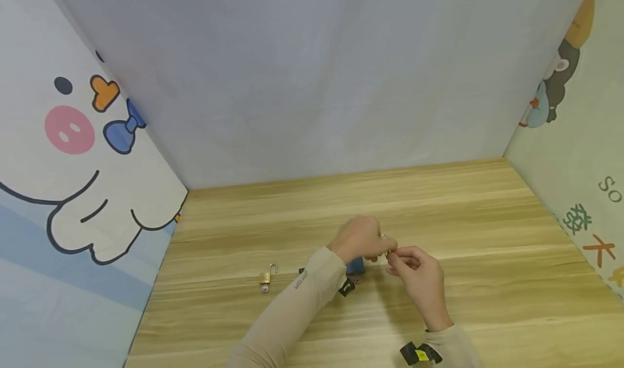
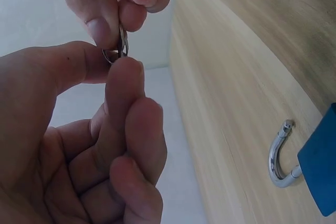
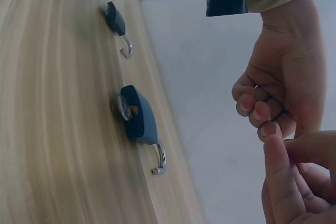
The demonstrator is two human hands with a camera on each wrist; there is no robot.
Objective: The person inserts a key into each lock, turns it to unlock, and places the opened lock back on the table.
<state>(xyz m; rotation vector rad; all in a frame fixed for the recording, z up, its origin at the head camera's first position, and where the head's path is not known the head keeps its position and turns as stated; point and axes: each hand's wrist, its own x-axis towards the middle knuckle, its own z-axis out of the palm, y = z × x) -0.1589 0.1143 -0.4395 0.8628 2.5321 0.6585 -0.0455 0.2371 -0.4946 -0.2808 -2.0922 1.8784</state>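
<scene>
My left hand (image 1: 362, 240) and right hand (image 1: 421, 278) meet above the table, fingertips nearly touching. Between them both pinch a small silver metal ring (image 2: 124, 45), largely covered by the fingers. In the left wrist view, the left thumb and forefinger hold it from below and the right fingers from above. Below the left hand sits a blue padlock (image 1: 356, 265) with its shackle open; a round silvery piece (image 3: 125, 107) shows at its keyhole end. The left sleeve partly covers a second dark blue padlock (image 3: 114, 19), its shackle also open.
A small brass padlock (image 1: 265, 278) with an open shackle lies to the left on the wood-grain table (image 1: 219, 314). A pale wall (image 1: 312, 86) stands behind the table, with printed cartoon panels on both sides.
</scene>
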